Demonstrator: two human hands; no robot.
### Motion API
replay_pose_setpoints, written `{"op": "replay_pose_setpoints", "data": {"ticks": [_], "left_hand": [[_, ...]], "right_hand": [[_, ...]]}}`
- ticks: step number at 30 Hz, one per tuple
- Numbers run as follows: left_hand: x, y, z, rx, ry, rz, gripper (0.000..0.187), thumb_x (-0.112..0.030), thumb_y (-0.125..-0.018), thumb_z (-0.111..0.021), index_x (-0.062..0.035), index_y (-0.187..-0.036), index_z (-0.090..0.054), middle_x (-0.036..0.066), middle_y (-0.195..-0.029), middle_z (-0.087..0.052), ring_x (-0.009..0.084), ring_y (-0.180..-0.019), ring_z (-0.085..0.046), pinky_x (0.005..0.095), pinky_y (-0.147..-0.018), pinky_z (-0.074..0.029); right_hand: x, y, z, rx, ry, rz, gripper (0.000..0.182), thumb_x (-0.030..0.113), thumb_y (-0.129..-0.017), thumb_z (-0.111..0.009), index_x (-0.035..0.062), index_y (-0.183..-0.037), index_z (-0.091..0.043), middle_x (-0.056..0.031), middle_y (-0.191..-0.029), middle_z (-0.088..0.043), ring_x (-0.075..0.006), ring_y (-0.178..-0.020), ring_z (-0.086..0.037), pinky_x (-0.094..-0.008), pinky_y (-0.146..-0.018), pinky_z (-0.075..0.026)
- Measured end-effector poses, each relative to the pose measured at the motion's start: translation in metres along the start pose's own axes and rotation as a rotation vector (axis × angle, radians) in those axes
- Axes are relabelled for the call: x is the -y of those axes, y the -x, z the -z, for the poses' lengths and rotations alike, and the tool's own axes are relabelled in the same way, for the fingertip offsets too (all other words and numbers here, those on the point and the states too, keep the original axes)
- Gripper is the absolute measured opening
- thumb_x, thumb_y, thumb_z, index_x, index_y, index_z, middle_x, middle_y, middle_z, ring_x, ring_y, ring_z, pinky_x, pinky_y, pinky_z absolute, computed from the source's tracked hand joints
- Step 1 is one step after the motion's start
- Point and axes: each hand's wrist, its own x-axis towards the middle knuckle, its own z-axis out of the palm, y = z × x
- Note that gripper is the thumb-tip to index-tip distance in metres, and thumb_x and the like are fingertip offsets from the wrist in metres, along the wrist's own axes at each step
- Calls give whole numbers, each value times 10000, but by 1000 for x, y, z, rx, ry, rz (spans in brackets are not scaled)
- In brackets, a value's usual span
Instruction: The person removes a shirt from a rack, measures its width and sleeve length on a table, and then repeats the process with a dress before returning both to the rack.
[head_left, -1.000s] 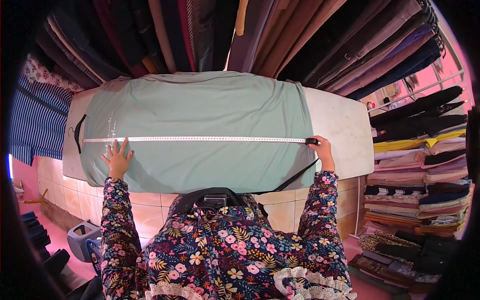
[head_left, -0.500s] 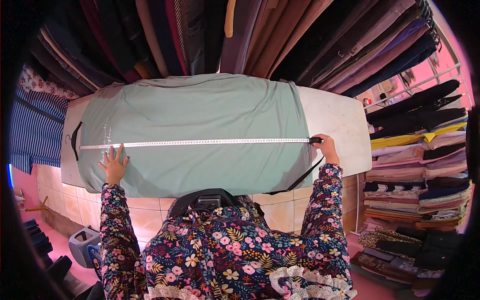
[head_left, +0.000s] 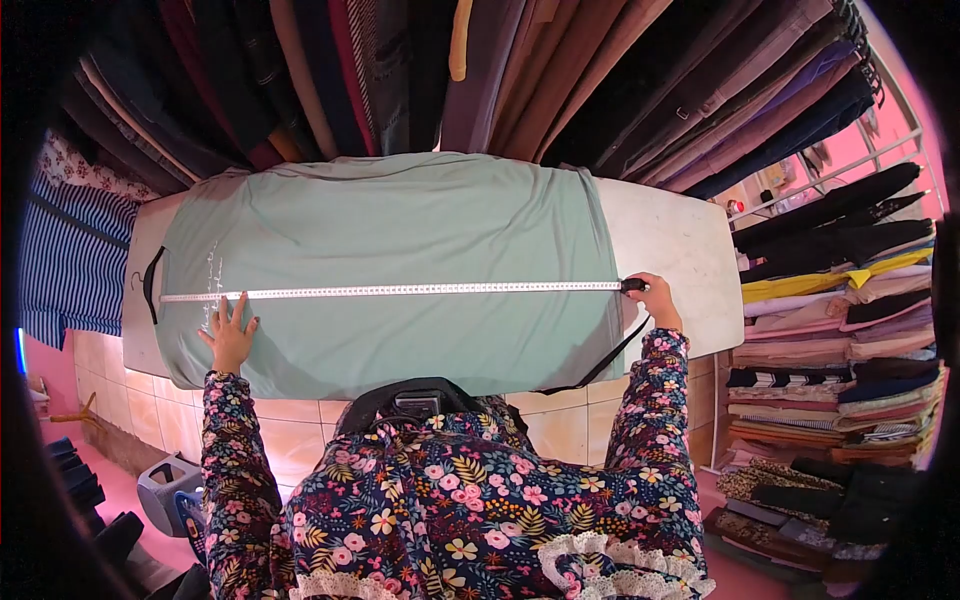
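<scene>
Farthest to the left of the green garment, which is the landmark here, there hangs a striped garment. Low to its left, below the table's level, stands a grey plastic stool. At the garment's left end a black hanger shows, its hook pointing away over the white table; probably it serves to carry the garment by the neck.

On the left part of the garment, near the white lettering, the left hand of the person rests with fingers spread, grasping nothing. Its fingertips touch the tape measure, it seems in order that the strip does not slide.

The tape measure lies straight along the garment, from near its left end to its right end. The garment itself is spread on the table, with some soft wrinkles, likely so that the strip can lie flat.

Just beyond the garment's right end, the right hand is closed around the black case, apparently to hold the strip taut. This case is the only clear container; presumably the remaining strip is coiled inside, but its inside is hidden.

Well to the right of the garment, folded clothes are piled in stacks, probably to save space.
</scene>
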Motion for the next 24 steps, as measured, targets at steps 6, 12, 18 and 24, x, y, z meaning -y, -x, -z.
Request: {"op": "replay_pose_setpoints", "data": {"ticks": [6,12,18,24], "left_hand": [[0,0,1,9,18,-5,579,-470,-884,-501,-436,-1404,-248,41,-1498,-209,325,-1326,-272,712,-1005,-103],[3,-2,-1,12,3,-11,580,-485,-885,-488,-436,-1407,-240,47,-1500,-205,331,-1324,-275,715,-1001,-106],[1,-1,-6,-18,23,0,621,-439,-878,-526,-424,-1417,-220,90,-1498,-197,334,-1332,-267,699,-1006,-128],[-31,22,-20,-301,227,-59,807,-248,-815,-642,-271,-1464,-163,162,-1494,-161,340,-1347,-240,684,-1002,-170]], "right_hand": [[-2,1,-2,18,-67,-17,317,-56,-679,-655,87,-961,-678,-9,-717,-638,-86,-574,-567,-253,-439,-422],[-7,-1,-4,20,-48,-18,318,-65,-688,-642,87,-965,-674,-5,-695,-626,-88,-568,-562,-252,-429,-413],[-2,2,-5,31,-70,-2,298,-63,-695,-642,75,-958,-652,-12,-699,-618,-97,-583,-556,-265,-446,-431],[3,5,-13,-46,-6,144,292,-58,-688,-668,48,-953,-607,-54,-777,-630,-130,-627,-567,-280,-485,-453]]}}
